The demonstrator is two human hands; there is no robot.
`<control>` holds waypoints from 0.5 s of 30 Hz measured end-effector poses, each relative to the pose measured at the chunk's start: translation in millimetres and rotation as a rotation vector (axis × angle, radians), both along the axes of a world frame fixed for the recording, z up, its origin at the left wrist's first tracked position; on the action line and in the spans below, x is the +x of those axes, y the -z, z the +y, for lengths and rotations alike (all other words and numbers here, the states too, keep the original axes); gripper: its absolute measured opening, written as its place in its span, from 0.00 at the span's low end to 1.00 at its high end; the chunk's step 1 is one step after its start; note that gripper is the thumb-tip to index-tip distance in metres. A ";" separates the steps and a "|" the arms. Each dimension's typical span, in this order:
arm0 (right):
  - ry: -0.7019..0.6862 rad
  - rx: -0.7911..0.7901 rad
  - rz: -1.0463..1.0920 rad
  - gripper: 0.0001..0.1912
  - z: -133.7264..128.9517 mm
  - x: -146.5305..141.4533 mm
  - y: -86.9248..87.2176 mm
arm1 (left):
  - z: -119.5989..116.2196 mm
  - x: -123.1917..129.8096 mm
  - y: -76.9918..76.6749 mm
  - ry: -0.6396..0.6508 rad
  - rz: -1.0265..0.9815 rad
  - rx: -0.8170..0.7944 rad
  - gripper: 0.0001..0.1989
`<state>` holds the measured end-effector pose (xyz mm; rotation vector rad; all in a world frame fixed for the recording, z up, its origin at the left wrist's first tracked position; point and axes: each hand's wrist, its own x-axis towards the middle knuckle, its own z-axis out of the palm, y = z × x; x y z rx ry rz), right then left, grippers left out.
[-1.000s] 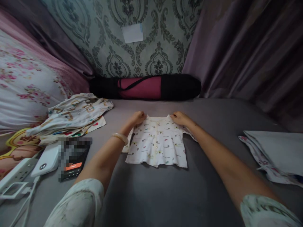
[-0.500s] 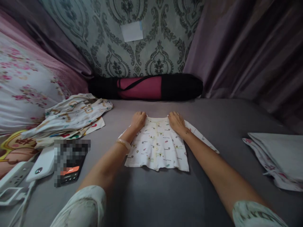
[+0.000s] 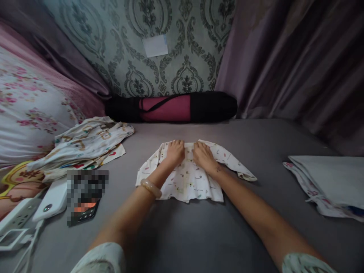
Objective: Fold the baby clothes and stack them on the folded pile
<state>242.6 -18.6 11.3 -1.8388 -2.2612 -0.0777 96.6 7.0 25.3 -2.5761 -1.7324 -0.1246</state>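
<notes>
A small white baby shirt (image 3: 187,185) with a scattered print and a pale yellow button strip lies front up on the grey bed sheet, its sleeves spread to both sides. My left hand (image 3: 175,152), below a bangle on the wrist, has its fingers curled on the left side of the neckline. On the neckline's right side, my right hand (image 3: 203,155) is closed on the fabric in the same way. Both sets of fingertips are partly hidden, and a short stretch of collar shows between the hands.
A printed clothes pile (image 3: 93,142) lies left by a floral pillow (image 3: 34,106). Nearer are a pixelated phone (image 3: 87,216), a white power bank (image 3: 52,201) and a power strip (image 3: 21,216). Folded fabric (image 3: 330,178) lies right; a black and pink long bag (image 3: 167,108) lies along the wall.
Both hands have moved inward from the shoulders to the neckline, closer together. More of the shoulders and sleeves now shows. The view has shifted slightly.
</notes>
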 end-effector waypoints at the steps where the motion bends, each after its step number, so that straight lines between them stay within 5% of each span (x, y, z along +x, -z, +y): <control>1: -0.006 -0.021 0.017 0.20 -6.7 -3.1 3.9 | -8.3 5.1 3.3 0.040 -0.022 -0.021 0.14; 8: 0.033 -0.076 0.136 0.27 -20.4 -6.2 26.7 | -32.3 14.5 41.6 0.036 -0.181 -0.038 0.23; 15: 0.013 -0.118 0.448 0.23 -7.0 36.1 -1.7 | -33.6 11.9 45.0 0.031 -0.181 -0.039 0.26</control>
